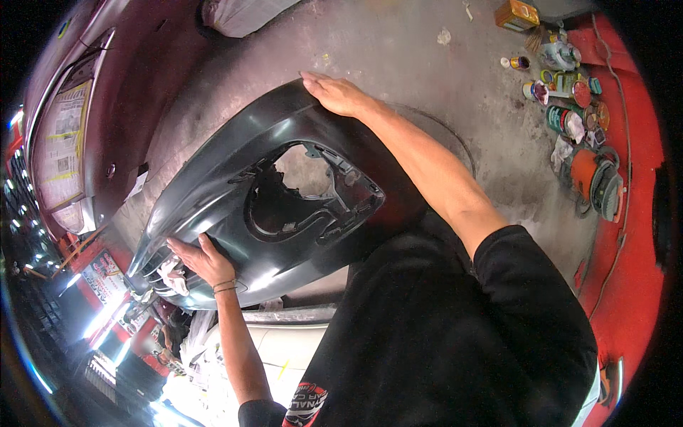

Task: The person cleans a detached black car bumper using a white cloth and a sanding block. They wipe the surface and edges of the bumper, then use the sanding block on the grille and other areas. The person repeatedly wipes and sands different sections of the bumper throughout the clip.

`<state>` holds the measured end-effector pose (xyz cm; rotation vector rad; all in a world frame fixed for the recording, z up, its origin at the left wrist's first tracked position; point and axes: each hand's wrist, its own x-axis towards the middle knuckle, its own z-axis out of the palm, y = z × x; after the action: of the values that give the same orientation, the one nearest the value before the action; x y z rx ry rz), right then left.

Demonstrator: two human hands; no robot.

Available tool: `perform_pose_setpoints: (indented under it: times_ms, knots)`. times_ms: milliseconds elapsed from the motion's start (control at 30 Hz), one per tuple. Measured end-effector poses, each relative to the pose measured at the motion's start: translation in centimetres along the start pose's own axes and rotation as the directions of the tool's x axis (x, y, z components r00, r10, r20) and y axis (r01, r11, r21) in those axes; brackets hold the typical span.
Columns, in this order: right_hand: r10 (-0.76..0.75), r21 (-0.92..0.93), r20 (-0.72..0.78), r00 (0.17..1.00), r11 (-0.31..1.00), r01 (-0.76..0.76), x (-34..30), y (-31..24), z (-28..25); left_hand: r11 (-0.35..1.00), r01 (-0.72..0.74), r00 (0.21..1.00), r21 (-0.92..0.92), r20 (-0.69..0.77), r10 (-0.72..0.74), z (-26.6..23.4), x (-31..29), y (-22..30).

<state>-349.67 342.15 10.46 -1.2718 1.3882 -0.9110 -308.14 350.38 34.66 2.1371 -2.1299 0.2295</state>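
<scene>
A glossy black car bumper slants across the middle of the view, close against my body. A large fog-light opening with a ribbed, cut-out rim shows in it, and the floor is visible through the hole. My left hand lies on the lower left of the bumper, fingers stretched and thumb apart. Beside its fingertips is a crumpled white cloth or paper. At the far upper end, my right hand is over the bumper's edge, holding it; the underside of that grip is hidden.
At left stands a dark red car body with its window papered over. Several cans and an orange-and-black power tool line the red wall at right. A thin hose curves over the concrete floor.
</scene>
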Motion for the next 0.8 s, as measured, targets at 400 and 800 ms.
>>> perform_pose_setpoints:
  times_ms: [400,800]
  knots:
    - [0.204,-0.054,-0.169,0.964,0.975,-0.216,-9.8,0.0,1.4,1.0,0.012,1.0,-0.01,-0.016,-0.012,0.1,-0.4,-0.6]
    - [0.171,-0.034,-0.007,0.985,0.985,-0.171,-2.0,-2.8,1.2,1.0,0.014,1.0,-0.025,-0.021,-0.015,-0.1,-0.3,0.1]
